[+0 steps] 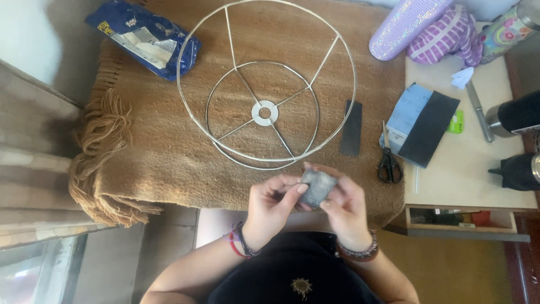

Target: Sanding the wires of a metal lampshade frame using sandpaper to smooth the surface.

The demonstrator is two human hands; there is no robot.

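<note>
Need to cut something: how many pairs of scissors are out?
1: the black-handled scissors lie on the brown blanket, right of the wire frame. Others may be hidden.

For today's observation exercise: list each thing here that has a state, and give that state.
grey sandpaper piece: held, folded, between both hands
left hand: gripping
right hand: gripping
wire lampshade frame: bare, lying flat
scissors: shut
blue packet: torn open

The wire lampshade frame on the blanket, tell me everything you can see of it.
The wire lampshade frame is thin pale metal: a large outer ring, a smaller ring within it, and spokes that meet at a flat washer-like hub. It is bare, with no fabric on it, and lies on the tan fringed blanket. Neither hand touches it.
</note>
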